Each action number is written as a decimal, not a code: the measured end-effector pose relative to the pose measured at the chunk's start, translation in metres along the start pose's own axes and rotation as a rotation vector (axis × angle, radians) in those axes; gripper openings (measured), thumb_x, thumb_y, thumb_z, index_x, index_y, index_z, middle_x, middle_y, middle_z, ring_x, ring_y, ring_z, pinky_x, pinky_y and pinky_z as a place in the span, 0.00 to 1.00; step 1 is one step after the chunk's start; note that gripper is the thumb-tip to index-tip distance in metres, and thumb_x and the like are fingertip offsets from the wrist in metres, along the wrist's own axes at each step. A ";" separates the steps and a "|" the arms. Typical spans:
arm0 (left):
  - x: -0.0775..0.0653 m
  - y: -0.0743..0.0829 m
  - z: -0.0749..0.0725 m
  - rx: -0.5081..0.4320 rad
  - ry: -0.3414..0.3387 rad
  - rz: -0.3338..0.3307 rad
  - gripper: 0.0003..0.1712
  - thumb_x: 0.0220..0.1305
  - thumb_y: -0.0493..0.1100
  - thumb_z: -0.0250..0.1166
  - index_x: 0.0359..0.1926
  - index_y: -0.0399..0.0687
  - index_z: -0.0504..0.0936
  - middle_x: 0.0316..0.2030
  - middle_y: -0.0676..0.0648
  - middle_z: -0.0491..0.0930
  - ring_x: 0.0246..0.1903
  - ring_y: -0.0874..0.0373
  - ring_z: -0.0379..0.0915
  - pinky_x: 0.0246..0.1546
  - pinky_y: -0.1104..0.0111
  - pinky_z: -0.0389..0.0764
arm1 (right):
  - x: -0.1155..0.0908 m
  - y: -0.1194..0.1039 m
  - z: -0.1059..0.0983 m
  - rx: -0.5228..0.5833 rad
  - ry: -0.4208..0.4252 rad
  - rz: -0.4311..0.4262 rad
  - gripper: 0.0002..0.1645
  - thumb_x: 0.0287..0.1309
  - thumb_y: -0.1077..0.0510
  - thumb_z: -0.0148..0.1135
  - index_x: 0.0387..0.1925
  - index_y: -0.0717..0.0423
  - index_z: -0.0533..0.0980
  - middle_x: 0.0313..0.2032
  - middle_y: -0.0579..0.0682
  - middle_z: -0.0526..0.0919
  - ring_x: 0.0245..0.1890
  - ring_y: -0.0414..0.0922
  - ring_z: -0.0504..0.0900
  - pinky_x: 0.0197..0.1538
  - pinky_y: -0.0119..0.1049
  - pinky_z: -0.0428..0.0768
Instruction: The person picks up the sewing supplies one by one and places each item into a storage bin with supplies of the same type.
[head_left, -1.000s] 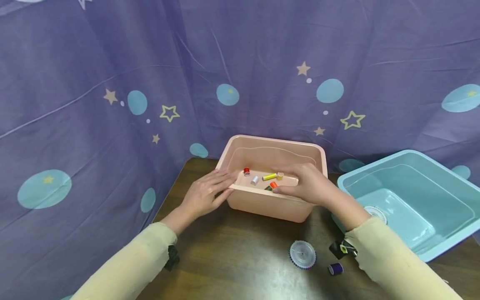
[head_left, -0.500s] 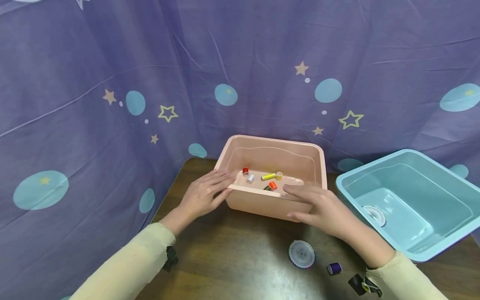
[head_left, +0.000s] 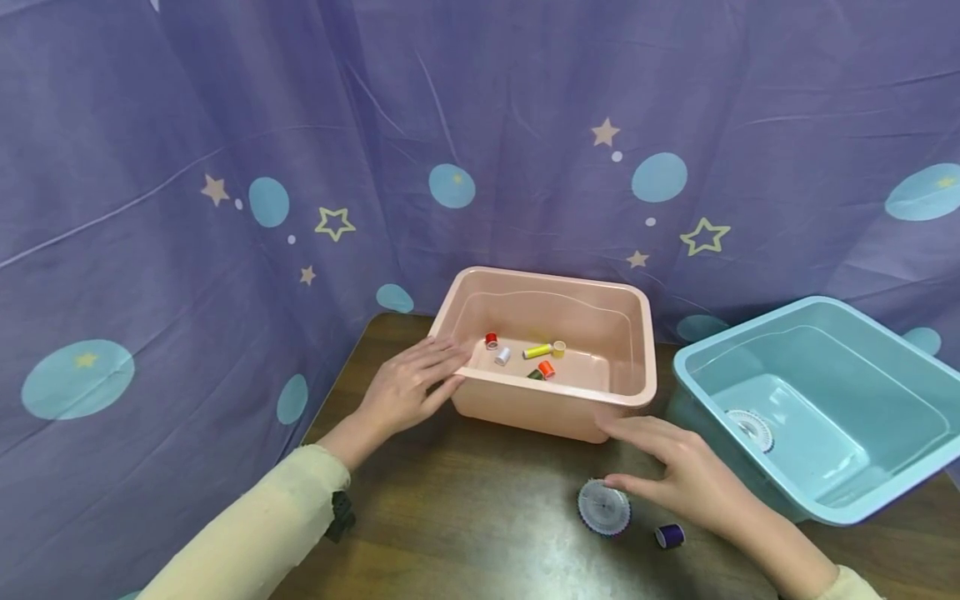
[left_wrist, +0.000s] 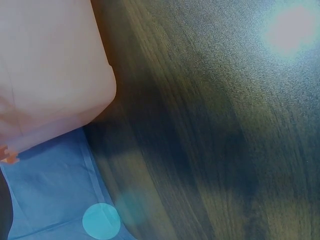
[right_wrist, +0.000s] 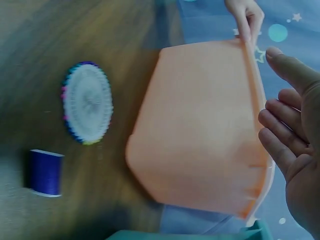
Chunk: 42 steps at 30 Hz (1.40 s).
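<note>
In the head view my left hand (head_left: 405, 387) holds the near left corner of a pink bin (head_left: 540, 404), fingers over the rim and thumb at its front. My right hand (head_left: 682, 475) is in front of the bin's near right corner, fingers extended and holding nothing. Its thumb tip is by a round clear wheel of pins (head_left: 602, 510) on the table; whether they touch I cannot tell. A purple thread spool (head_left: 670, 536) lies below that hand. Inside the bin are several spools: red (head_left: 491, 341), white (head_left: 502, 357), yellow (head_left: 537, 352), cream (head_left: 558, 349), orange (head_left: 547, 368) and dark green (head_left: 536, 375).
A light blue bin (head_left: 825, 500) stands to the right of the pink one, with another round pin wheel (head_left: 750, 429) lying inside. Both bins stand on a dark wooden table (head_left: 450, 508). A purple patterned curtain (head_left: 525, 125) hangs behind and to the left.
My right hand has withdrawn from inside the pink bin, over its near rim, and moved toward me above the table. The white spool has shifted slightly left. My left hand stays at the corner.
</note>
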<state>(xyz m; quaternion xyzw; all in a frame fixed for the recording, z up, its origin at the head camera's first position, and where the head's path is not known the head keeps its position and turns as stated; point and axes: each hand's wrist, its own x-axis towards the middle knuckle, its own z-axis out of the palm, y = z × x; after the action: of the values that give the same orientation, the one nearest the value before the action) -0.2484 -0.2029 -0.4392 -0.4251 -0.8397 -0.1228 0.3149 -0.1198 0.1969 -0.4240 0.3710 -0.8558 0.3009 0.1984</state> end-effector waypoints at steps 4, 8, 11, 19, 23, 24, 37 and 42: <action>0.000 0.000 0.000 -0.008 0.002 0.004 0.26 0.67 0.49 0.73 0.64 0.45 0.87 0.60 0.43 0.87 0.61 0.45 0.84 0.69 0.51 0.79 | -0.014 0.003 0.003 -0.016 -0.015 0.042 0.42 0.48 0.52 0.88 0.66 0.49 0.83 0.59 0.43 0.88 0.57 0.44 0.87 0.66 0.15 0.71; 0.000 0.000 0.000 -0.013 -0.005 0.003 0.25 0.70 0.51 0.71 0.63 0.44 0.87 0.60 0.43 0.86 0.62 0.45 0.83 0.70 0.51 0.79 | -0.029 0.007 0.004 -0.046 -0.058 0.116 0.43 0.46 0.52 0.88 0.66 0.46 0.83 0.59 0.40 0.87 0.56 0.44 0.87 0.64 0.14 0.71; 0.000 0.000 0.000 -0.009 -0.007 0.003 0.25 0.71 0.52 0.70 0.63 0.44 0.87 0.61 0.43 0.86 0.62 0.45 0.83 0.70 0.51 0.78 | -0.039 0.011 0.007 -0.063 -0.081 0.148 0.43 0.45 0.52 0.89 0.66 0.46 0.82 0.60 0.41 0.87 0.56 0.44 0.88 0.63 0.13 0.71; 0.000 0.000 0.001 -0.002 -0.010 -0.001 0.26 0.66 0.49 0.74 0.62 0.44 0.88 0.60 0.43 0.86 0.63 0.46 0.83 0.70 0.51 0.79 | -0.068 0.025 0.014 -0.090 -0.077 0.171 0.47 0.43 0.49 0.90 0.68 0.45 0.81 0.60 0.45 0.88 0.57 0.45 0.87 0.65 0.11 0.67; 0.000 -0.001 0.001 0.000 -0.008 0.003 0.26 0.66 0.49 0.74 0.62 0.44 0.88 0.60 0.43 0.87 0.62 0.46 0.83 0.70 0.51 0.79 | -0.081 0.032 0.016 -0.108 -0.079 0.173 0.48 0.42 0.49 0.90 0.68 0.46 0.81 0.59 0.45 0.88 0.56 0.44 0.88 0.65 0.11 0.67; 0.000 -0.001 0.001 0.000 -0.006 0.004 0.26 0.66 0.49 0.74 0.62 0.44 0.88 0.60 0.43 0.87 0.62 0.46 0.83 0.70 0.51 0.79 | -0.083 0.034 0.017 -0.107 -0.082 0.176 0.48 0.42 0.49 0.90 0.68 0.46 0.81 0.59 0.45 0.88 0.56 0.44 0.88 0.64 0.11 0.67; 0.001 0.000 0.001 0.002 -0.013 0.001 0.26 0.67 0.49 0.73 0.62 0.43 0.88 0.60 0.43 0.87 0.62 0.45 0.83 0.70 0.51 0.79 | -0.112 0.049 0.026 -0.051 -0.123 0.173 0.45 0.41 0.49 0.90 0.63 0.55 0.84 0.58 0.48 0.89 0.56 0.41 0.87 0.64 0.09 0.65; 0.001 0.000 0.001 0.005 -0.009 0.004 0.26 0.67 0.49 0.73 0.62 0.43 0.88 0.60 0.43 0.87 0.62 0.45 0.83 0.70 0.51 0.79 | -0.120 0.050 0.027 -0.050 -0.163 0.196 0.43 0.47 0.44 0.87 0.63 0.56 0.83 0.58 0.48 0.89 0.56 0.41 0.87 0.62 0.09 0.67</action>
<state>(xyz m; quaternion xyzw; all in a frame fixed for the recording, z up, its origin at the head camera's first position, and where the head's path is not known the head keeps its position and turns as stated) -0.2494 -0.2020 -0.4392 -0.4267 -0.8405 -0.1181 0.3123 -0.0828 0.2682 -0.5300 0.3037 -0.9086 0.2661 0.1070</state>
